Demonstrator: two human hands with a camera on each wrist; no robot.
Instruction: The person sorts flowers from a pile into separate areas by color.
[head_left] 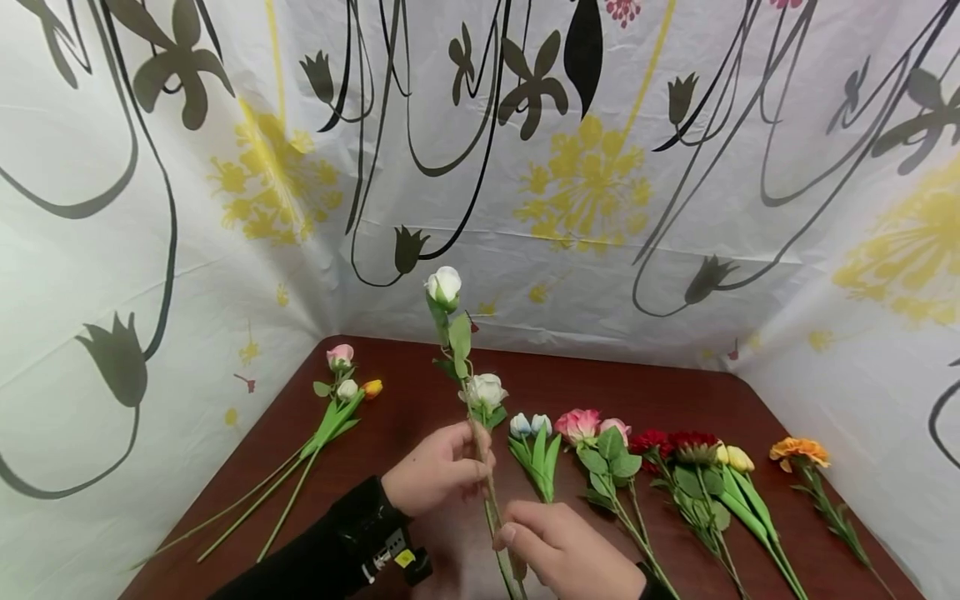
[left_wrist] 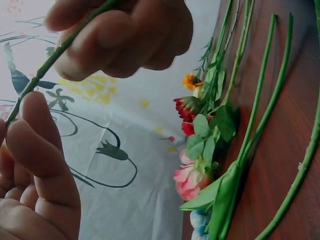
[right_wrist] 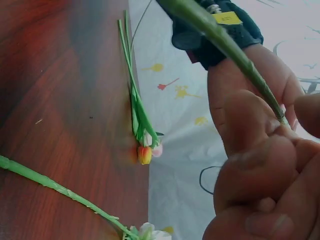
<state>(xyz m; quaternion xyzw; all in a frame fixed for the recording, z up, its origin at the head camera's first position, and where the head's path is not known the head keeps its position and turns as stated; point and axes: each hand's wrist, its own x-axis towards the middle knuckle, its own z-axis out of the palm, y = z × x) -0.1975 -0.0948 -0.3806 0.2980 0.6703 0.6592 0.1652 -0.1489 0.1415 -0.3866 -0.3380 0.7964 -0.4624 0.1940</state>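
A white rose (head_left: 444, 287) on a long green stem stands upright in front of me. Partway up that stem, my left hand (head_left: 442, 467) pinches it between thumb and fingers. Lower down, my right hand (head_left: 562, 542) grips the same stem (left_wrist: 55, 55) near its bottom part. The left wrist view shows the left fingers (left_wrist: 37, 135) at the stem and the curled right fingers (left_wrist: 125, 42) farther along it. Just behind the held stem, a second white rose (head_left: 486, 392) lies on the table, its stem (right_wrist: 65, 191) visible in the right wrist view.
On the dark red table (head_left: 405, 367), a pink rose (head_left: 340, 357), white bud and orange tulip (head_left: 372, 389) lie left. Rightward come blue-white tulips (head_left: 531, 425), pink roses (head_left: 579, 426), red flowers (head_left: 690, 444), yellow tulips (head_left: 737, 457) and an orange flower (head_left: 799, 452). Patterned cloth (head_left: 465, 200) surrounds the table.
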